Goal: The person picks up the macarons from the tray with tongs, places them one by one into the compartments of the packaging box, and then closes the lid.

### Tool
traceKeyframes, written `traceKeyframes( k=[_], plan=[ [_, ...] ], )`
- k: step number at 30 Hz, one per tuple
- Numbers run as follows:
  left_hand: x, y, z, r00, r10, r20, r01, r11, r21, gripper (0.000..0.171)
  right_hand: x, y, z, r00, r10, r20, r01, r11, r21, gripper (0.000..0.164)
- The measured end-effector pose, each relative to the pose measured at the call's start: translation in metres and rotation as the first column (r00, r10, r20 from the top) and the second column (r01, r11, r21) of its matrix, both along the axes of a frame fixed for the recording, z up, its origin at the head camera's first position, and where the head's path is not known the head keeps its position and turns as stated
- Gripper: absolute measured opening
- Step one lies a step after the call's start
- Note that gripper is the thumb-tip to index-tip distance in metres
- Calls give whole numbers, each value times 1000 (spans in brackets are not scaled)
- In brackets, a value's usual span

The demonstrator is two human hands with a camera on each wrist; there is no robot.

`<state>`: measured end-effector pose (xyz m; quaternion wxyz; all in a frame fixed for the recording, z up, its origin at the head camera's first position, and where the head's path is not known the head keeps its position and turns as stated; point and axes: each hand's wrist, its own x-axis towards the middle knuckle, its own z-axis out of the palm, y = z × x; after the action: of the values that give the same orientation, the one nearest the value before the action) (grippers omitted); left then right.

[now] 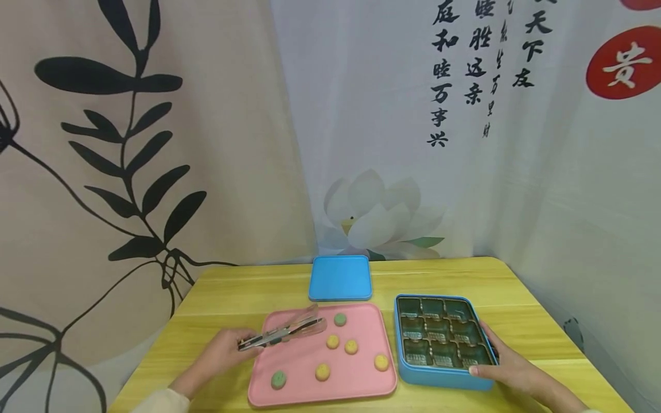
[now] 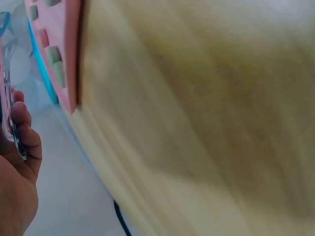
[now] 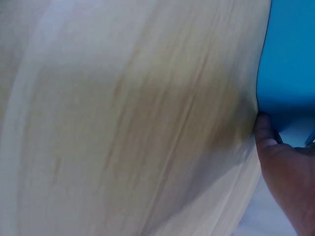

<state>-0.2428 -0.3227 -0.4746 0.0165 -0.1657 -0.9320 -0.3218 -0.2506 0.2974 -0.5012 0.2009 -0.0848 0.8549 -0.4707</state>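
Note:
My left hand (image 1: 229,349) grips the handle end of metal tongs (image 1: 281,334) with clear tips, which reach over the left part of a pink tray (image 1: 296,396). Green round pieces (image 1: 278,380) and yellow round pieces (image 1: 322,371), like small cakes, lie spread on that tray. At the right, my right hand (image 1: 508,364) holds a blue box (image 1: 439,376) by its right side, thumb at the near corner. A dark see-through insert (image 1: 438,330) with several square compartments fills the box. In the right wrist view, the thumb presses against the blue wall (image 3: 288,59).
A flat blue lid (image 1: 341,278) lies behind the tray, near the table's back edge. The yellow wood-grain table (image 1: 227,292) carries everything. A printed curtain (image 1: 248,143) hangs behind the table and along its right side.

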Motion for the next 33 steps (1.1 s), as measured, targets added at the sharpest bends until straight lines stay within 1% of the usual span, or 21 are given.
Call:
traceKeyframes(
  k=[4, 7, 14, 16, 23, 27, 33],
  plan=[
    [2, 3, -7, 999, -9, 39, 8, 1000, 25, 31, 0, 0, -1, 1000, -4, 2, 4, 1000, 3, 110],
    [3, 5, -13, 998, -20, 53, 18, 999, 37, 33, 0, 0, -1, 1000, -2, 2, 2, 1000, -5, 109],
    [4, 7, -21, 999, -45, 27, 44, 999, 32, 26, -1, 1, -2, 1000, 4, 0, -4, 1000, -13, 109],
    [4, 7, -23, 998, -47, 29, 46, 998, 30, 25, -1, 1, -3, 1000, 1, 2, -1, 1000, -14, 110],
    [5, 11, -27, 998, -44, 36, 43, 999, 25, 29, -1, 2, -2, 1000, 8, -5, -8, 1000, -14, 109],
    [5, 13, -30, 998, -48, 37, 47, 999, 27, 28, -1, 1, -2, 1000, 6, -14, -6, 1000, -8, 109],
    [5, 15, -32, 997, -74, -3, 74, 997, 32, 27, 0, 1, -2, 1000, -1, 6, 1, 1000, -6, 109]
  ],
)
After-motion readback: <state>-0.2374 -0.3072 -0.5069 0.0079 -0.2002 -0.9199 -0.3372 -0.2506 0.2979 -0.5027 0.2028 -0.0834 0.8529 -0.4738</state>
